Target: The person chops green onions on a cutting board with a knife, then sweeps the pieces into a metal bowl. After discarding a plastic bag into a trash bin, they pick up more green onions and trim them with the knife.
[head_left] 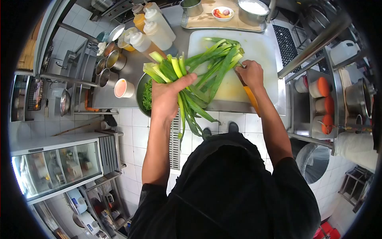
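Observation:
My left hand (166, 95) is closed around a thick bunch of green onions (169, 68), lifted at the board's left edge. Their pale cut ends point away from me, and long green leaves hang down past the counter edge. More green onion leaves (225, 65) lie folded on the white cutting board (260, 47). Beside them, my right hand (251, 73) grips what looks like a knife (251, 97). Its long orange-looking part runs under my wrist toward me; my fingers hide part of it. A bowl of chopped greens (147, 95) sits left of the board, partly behind my left hand.
Squeeze bottles (157, 34) crowd the counter left of the board. Metal pots (115, 59) and a cup of pinkish contents (124, 88) stand farther left. Behind the board, a tray (207, 26) carries a small bowl (223, 14) and metal containers. A steel post (314, 44) rises at right.

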`<action>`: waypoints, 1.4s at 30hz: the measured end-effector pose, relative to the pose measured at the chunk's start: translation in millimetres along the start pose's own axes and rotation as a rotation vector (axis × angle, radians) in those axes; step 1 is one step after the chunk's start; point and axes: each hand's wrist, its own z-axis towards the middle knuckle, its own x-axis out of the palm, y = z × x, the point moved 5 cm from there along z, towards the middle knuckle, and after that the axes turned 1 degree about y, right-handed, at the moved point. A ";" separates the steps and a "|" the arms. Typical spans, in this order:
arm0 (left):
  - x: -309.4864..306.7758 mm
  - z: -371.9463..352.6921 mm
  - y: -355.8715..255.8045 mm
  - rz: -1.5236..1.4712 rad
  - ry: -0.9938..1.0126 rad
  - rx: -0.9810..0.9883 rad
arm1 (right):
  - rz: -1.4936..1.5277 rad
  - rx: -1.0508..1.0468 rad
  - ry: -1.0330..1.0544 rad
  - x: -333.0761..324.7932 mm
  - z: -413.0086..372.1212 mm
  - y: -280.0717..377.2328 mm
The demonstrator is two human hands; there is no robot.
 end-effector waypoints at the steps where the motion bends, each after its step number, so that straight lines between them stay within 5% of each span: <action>1: -0.2 -3.3 -0.5 -0.006 0.015 0.001 | 0.022 -0.013 -0.008 2.1 0.5 -5.2; 11: -20.4 -55.9 -30.0 0.063 0.070 -0.020 | 0.197 0.125 -0.018 -98.7 -38.6 -69.4; 14: -24.7 -67.3 -39.5 0.149 0.067 0.017 | 0.321 0.376 0.101 -162.1 -95.2 -129.9; 15: -27.3 -70.5 -41.0 0.176 0.088 0.022 | 0.249 0.445 0.051 -188.3 -119.9 -164.1; 16: -28.7 -71.3 -41.2 0.176 0.086 0.013 | -0.090 0.522 0.089 -218.7 -144.8 -220.4; 17: -29.6 -71.4 -41.3 0.173 0.083 0.007 | -0.547 0.380 0.048 -239.0 -175.0 -320.0; 18: -29.7 -72.0 -40.8 0.168 0.078 0.001 | -0.676 0.430 -0.024 -261.8 -202.5 -330.4; 21: -21.7 -67.6 -37.0 0.192 0.063 -0.032 | -0.525 0.343 -0.204 -258.4 -179.1 -261.8; 23: -9.6 -62.0 -34.9 0.226 0.053 -0.026 | 0.086 0.320 -0.176 -198.7 -125.5 -154.8; 28: 2.2 -60.8 -36.0 0.266 0.042 0.008 | 0.270 -0.074 -0.060 -53.6 -7.0 3.3; 30: -1.1 -67.7 -40.6 0.216 -0.009 0.031 | 0.079 0.096 0.163 -19.4 20.1 35.4; 34: -30.2 -80.1 -43.0 0.102 -0.079 0.026 | -0.108 0.236 0.270 21.6 30.1 44.3; 37: -42.4 -80.2 -39.3 0.071 -0.074 0.022 | -0.026 0.169 0.156 17.0 30.4 41.7; 42: -23.9 -50.5 -15.8 -0.067 -0.069 0.008 | 0.615 -0.019 -0.042 -32.3 -36.8 93.9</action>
